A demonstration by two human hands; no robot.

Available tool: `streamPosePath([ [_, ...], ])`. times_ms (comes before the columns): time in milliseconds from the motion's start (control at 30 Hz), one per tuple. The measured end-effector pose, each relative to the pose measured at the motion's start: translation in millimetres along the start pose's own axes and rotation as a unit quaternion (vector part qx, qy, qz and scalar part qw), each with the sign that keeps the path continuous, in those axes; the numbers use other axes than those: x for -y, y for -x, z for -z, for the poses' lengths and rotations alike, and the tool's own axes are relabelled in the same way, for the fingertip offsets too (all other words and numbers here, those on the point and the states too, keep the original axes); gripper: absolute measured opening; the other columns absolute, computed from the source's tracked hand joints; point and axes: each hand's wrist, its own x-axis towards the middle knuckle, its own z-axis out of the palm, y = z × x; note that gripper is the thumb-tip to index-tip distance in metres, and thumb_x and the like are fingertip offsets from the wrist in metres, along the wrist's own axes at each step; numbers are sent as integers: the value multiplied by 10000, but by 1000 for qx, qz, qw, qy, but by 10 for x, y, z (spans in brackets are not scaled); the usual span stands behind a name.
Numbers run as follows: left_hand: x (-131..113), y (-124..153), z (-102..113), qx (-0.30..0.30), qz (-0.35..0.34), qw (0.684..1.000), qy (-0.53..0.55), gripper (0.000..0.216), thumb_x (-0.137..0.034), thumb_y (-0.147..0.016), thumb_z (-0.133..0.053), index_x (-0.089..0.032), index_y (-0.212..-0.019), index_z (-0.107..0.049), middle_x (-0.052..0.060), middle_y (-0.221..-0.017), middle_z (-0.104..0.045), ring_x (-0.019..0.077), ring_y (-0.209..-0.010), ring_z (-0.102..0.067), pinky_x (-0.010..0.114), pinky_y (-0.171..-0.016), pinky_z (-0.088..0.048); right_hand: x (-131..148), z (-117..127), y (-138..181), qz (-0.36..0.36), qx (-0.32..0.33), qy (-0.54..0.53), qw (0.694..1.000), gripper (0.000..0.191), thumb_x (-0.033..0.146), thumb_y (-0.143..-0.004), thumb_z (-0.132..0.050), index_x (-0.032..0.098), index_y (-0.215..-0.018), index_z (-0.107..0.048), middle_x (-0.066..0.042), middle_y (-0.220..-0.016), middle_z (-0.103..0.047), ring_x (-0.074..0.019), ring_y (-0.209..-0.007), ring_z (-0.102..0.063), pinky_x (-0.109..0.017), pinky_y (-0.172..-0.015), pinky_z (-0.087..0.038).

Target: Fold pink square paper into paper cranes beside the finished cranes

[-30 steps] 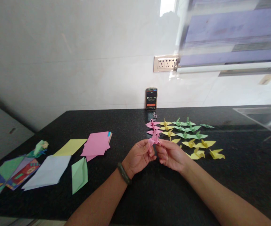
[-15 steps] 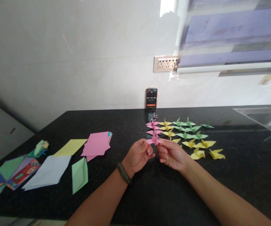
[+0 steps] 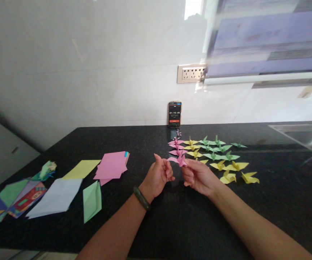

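R hand (image 3: 198, 174) pinches pink paper bird (image 3: 181, 160); L hand (image 3: 158, 177) loosely curled, thumb lifted, contact w/ wing (image 3: 172, 159) unclear. Rec.: keep bird steady, curve wing w/ light, even pressure.

left grip (image 3: 158, 177): thumb raised, fingers curled; right grip (image 3: 198, 177): pinched, thumb placement unclear; forearms (image 3: 112, 224): angled inward

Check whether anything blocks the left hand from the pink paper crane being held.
Nothing visible stands between the left hand and the pink paper crane. The hand's curled fingers are right by the crane's left wing; whether they touch is unclear. The right hand grips the opposite side, and the other pink cranes sit beyond, not between.
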Motion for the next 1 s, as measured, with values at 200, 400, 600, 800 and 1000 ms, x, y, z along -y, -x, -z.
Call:
streamPosePath([
  [200, 29, -27, 49, 11, 20, 998, -67, 400, -496, -749, -518, -129, -591, -501, -27, -420, -458, 69, -366, -407, 209, -420, -364, -106, -47, -13, 47, -42, 119, 991, 265, 321, -758, -594, 157, -606, -450, 104, -352, -390, -32, -272, -353, -202, -379, -471],
  [400, 77, -12, 87, 66, 67, 996, 3, 269, -383, -751, -574, -121, -708, -534, 4, -498, -554, 89, -407, -509, 209, -453, -418, -49, -11, 2, 9, -19, 25, 999, 270, 312, -739, -633, 163, -618, -443, 114, -382, -376, -23, -291, -340, -207, -391, -489],
  [600, 111, -3, 61, 72, 59, 994, 51, 239, -350, -759, -582, -124, -709, -527, 4, -502, -560, 92, -430, -526, 211, -473, -448, -60, -32, 21, 19, 23, -54, 998, 320, 335, -748, -630, 173, -593, -402, 111, -390, -357, -22, -303, -298, -179, -376, -468],
  [800, 106, 8, 42, 83, 54, 994, 44, 260, -366, -743, -598, -112, -735, -541, 4, -505, -562, 91, -427, -522, 211, -476, -432, -106, -34, 15, 44, 46, -69, 996, 323, 397, -732, -631, 176, -610, -430, 103, -404, -387, -30, -330, -333, -198, -462, -509],
  [1000, 134, 9, 51, 94, 51, 992, 71, 229, -338, -766, -577, -116, -722, -543, 2, -530, -561, 90, -470, -522, 233, -538, -427, -129, -66, 3, 55, 54, -79, 994, 331, 422, -746, -609, 168, -601, -454, 83, -427, -415, -43, -385, -398, -194, -487, -494],
])
